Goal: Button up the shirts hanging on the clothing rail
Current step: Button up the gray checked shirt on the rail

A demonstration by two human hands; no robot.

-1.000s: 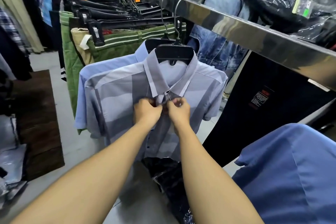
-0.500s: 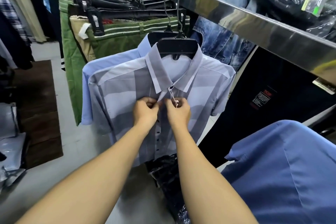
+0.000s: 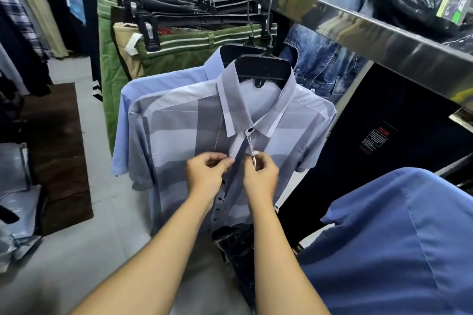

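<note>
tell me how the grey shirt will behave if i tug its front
Probably floppy: the grey shirt drapes softly and bends where the left hand and right hand pinch it. Likely light, so a tug may swing it on the hanger, which hangs loose on the rail.

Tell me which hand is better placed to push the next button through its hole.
Probably the left hand: it pinches the edge of the grey shirt that carries the dark buttons, which run down just below it. The right hand holds the opposite edge.
</note>
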